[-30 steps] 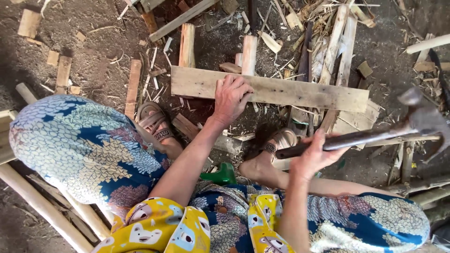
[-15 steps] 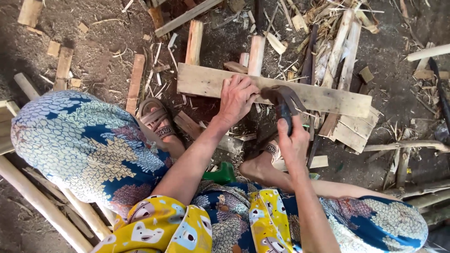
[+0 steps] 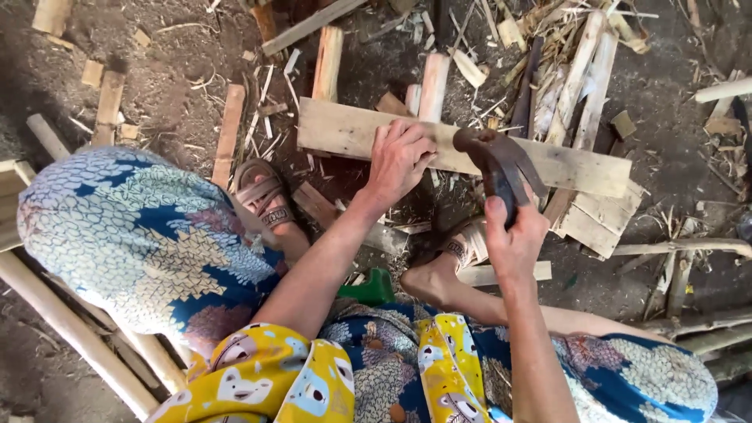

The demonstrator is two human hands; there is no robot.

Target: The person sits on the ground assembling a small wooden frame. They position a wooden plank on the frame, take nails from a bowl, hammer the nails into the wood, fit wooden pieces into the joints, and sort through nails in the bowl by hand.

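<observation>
A seated person in blue patterned trousers works over a pale wooden plank [image 3: 580,166] that lies crosswise on the dirt floor, resting on two upright-lying slats [image 3: 327,64] beneath it. The left hand [image 3: 398,160] lies flat with fingers curled over the plank's near edge, pressing it down near its middle. The right hand [image 3: 513,239] is wrapped tight around the handle of a dark claw hammer [image 3: 492,157], whose head sits on or just above the plank, right beside the left fingertips; any nail under it cannot be made out. The plank appears laid in place across its supports, and the fastening looks to be under way at this one spot, with the right end showing no sign of work. Offcuts, splinters and bamboo strips [image 3: 583,70] litter the floor's far edge, and a sandalled foot [image 3: 266,200] rests by the plank.
</observation>
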